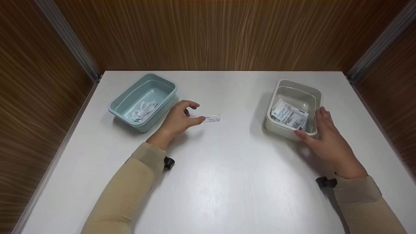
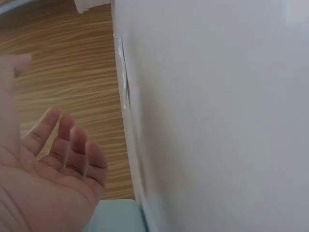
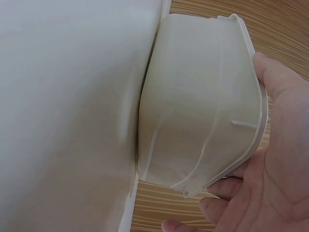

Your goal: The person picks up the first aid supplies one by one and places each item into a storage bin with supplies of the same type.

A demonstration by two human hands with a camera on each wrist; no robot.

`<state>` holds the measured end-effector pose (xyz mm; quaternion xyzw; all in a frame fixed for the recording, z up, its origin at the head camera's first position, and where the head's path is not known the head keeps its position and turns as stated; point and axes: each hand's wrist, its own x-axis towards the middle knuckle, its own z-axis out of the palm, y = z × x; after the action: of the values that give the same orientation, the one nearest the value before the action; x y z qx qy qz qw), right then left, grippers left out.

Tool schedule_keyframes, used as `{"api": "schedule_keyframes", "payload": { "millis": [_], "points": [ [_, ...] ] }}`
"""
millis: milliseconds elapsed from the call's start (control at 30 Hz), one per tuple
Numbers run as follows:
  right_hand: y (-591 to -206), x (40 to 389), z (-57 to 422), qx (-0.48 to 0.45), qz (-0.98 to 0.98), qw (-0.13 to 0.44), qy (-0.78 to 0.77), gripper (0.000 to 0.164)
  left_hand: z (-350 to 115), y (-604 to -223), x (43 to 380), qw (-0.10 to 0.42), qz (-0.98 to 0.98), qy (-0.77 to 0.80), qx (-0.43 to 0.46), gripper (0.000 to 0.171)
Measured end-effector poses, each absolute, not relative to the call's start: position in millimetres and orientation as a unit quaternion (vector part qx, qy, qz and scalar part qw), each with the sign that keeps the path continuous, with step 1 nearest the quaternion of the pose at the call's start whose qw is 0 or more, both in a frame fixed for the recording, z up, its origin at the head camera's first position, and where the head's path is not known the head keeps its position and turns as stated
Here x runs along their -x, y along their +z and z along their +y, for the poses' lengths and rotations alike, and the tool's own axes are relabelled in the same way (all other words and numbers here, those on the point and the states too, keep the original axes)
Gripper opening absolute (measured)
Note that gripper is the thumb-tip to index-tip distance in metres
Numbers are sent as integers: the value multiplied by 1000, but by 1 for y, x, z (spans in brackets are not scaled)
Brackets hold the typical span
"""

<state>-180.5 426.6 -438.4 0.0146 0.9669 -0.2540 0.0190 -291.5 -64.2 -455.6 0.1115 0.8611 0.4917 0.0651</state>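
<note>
A narrow white packet (image 1: 212,118) with a clear end lies on the white table. My left hand (image 1: 180,117) hovers beside it, thumb tip overlapping its left end in the head view. In the left wrist view the packet (image 2: 120,72) lies flat, and the hand (image 2: 53,179) has thumb and fingers spread apart with nothing between them. My right hand (image 1: 328,143) holds the near right corner of a beige plastic bin (image 1: 276,127), thumb on the near rim and fingers along the right side. Flat printed white packets (image 1: 290,115) lie inside that bin.
To the left of my left hand stands a teal plastic bin (image 1: 162,109) with several narrow white packets (image 1: 144,111) in it. Wood-grain panels (image 1: 221,35) enclose the table (image 1: 208,185) at the back and both sides.
</note>
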Motion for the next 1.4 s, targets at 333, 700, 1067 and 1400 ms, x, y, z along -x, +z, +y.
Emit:
{"api": "schedule_keyframes", "payload": {
  "millis": [333,700,1067,1400],
  "points": [
    [-439,180,426,-13,967,15,-255,124,-63,-481,306,72,878,451,-143,55],
    [-438,179,429,-15,966,16,-257,123,-63,-492,314,63,890,425,-153,55],
    [-437,180,428,-14,967,14,-256,123,-64,-491,316,77,894,415,-149,43],
    [-439,181,428,-9,968,14,-251,120,-65,-494,316,70,891,424,-148,35]
  ]
}}
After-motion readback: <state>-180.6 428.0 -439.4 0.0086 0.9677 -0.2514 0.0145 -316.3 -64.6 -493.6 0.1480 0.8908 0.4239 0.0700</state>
